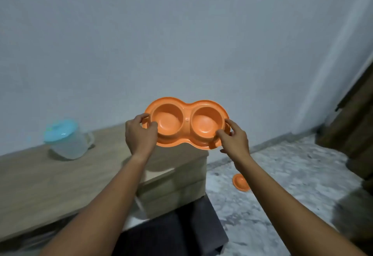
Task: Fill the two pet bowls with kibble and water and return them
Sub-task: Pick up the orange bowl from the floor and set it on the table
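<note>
An orange double pet bowl (pixel 186 112) with two round wells is held up in the air in front of the grey wall, tilted toward me. Both wells look empty. My left hand (pixel 139 134) grips its left end, thumb inside the left well. My right hand (pixel 234 140) grips the right end, fingers around the rim. A clear plastic jug with a light blue lid (pixel 66 139) stands on the wooden table at the left; its contents are too blurred to tell.
A low wooden table (pixel 50 179) fills the left, with a stepped wooden block (pixel 177 183) at its right end. A small orange dish (pixel 241 182) lies on the speckled floor (pixel 292 175). Dark wooden furniture (pixel 355 122) stands at the right. A dark object (pixel 173 233) sits below.
</note>
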A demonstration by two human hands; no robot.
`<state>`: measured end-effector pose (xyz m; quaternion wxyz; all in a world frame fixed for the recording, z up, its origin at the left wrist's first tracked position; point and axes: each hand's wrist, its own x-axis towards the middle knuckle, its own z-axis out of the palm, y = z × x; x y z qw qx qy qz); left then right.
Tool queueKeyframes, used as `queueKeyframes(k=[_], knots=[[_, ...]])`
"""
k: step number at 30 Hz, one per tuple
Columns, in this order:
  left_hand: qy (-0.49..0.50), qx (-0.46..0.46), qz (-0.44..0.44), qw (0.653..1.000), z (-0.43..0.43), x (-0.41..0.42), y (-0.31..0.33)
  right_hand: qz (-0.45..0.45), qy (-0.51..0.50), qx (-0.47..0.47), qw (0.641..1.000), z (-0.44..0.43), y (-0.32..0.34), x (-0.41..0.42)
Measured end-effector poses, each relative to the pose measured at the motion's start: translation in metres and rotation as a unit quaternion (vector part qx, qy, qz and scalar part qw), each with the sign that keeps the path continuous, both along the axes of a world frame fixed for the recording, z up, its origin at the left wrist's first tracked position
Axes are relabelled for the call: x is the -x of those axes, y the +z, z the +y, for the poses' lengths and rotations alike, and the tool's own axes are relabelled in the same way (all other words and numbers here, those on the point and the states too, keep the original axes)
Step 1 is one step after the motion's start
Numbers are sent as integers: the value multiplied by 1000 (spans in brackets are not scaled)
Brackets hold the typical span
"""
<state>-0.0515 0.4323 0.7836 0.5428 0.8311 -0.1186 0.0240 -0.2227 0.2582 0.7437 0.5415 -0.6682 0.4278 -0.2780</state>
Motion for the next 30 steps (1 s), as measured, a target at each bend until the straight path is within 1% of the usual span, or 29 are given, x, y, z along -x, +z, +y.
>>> queueKeyframes(k=[3, 6, 11, 15, 20, 26, 30], knots=[[44, -5, -6, 999, 84, -17, 22, -9, 55, -2, 998, 68, 11, -35], [95, -5, 2, 995, 158, -30, 26, -6, 123, 2, 992, 119, 9, -74], [191, -32, 53, 980, 281, -40, 11, 17, 241, -18, 970, 210, -6, -134], [224, -69, 123, 964, 364, -54, -17, 68, 296, -20, 953, 283, -34, -168], [222, -84, 175, 955, 431, -107, -67, 135, 316, -15, 939, 348, -67, -218], [155, -108, 200, 961, 472, -208, -110, 192, 264, -16, 945, 396, -102, -300], [128, -112, 206, 964, 487, -264, -129, 204, 225, -5, 953, 416, -112, -347]])
